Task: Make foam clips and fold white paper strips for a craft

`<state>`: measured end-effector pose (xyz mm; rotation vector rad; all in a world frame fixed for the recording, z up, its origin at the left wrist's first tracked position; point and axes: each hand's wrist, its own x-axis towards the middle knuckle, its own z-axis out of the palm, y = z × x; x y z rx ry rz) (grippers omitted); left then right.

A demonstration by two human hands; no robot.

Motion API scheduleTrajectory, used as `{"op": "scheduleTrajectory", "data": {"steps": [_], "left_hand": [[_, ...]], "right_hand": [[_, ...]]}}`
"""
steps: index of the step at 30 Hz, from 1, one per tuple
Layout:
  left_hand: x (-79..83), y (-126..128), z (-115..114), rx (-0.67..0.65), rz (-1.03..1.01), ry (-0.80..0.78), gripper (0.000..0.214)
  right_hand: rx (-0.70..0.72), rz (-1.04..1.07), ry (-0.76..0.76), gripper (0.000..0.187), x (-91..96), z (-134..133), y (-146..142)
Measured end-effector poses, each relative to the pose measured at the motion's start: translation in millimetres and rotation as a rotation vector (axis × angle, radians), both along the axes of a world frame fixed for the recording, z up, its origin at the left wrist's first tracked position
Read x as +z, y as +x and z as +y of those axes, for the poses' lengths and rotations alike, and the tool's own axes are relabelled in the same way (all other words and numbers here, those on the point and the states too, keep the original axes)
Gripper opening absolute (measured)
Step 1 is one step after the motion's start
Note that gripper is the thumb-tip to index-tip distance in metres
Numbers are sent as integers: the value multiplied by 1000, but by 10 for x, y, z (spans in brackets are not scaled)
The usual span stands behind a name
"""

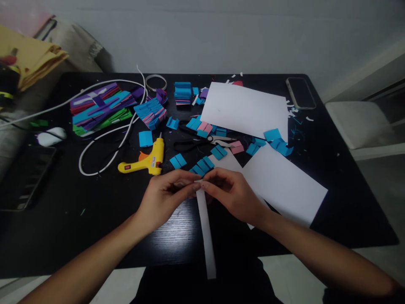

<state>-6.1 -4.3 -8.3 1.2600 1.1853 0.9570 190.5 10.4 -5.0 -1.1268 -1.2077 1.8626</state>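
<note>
A long white paper strip (206, 230) hangs down toward me from between both hands. My left hand (166, 198) pinches its top end from the left, fingers closed. My right hand (229, 194) pinches the same end from the right. Both hands hover just above the black table (79, 219), near its front edge. Small folded blue paper pieces (202, 165) lie right behind my fingers.
A yellow glue gun (145, 161) lies left of the hands, its white cord (104, 145) looping behind. Black scissors (193, 141), white sheets (247, 109) (284, 183), stacked coloured paper (98, 107), a tape roll (156, 81) and a phone (300, 93) sit farther back.
</note>
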Motion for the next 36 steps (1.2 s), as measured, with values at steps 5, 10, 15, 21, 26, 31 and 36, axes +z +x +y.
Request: {"op": "scheduleTrajectory", "data": {"steps": [5,10,15,21,26,31,36], "left_hand": [[-12,9,4,32,-57,-23,22],[29,15,17,-28,-26,-75,10],[36,27,7,-75,0,-105,11],[19,25,-7,-87,40,-85,14],[14,19,-24,-109,88,-38,19],[-22,41,-72,-86,113,-29,18],[-66,63,-117,-9,138,32,25]], "right_hand": [[15,19,-16,24,-1,5,17],[-38,57,-1,23,-34,-14,5],[-48,68,-23,25,-39,-20,2],[-68,45,-32,30,-27,-10,10],[-75,50,-42,30,-17,-12,5],[-106,86,-69,28,-35,-9,-2],[-151,79,-28,31,-66,-7,-6]]}}
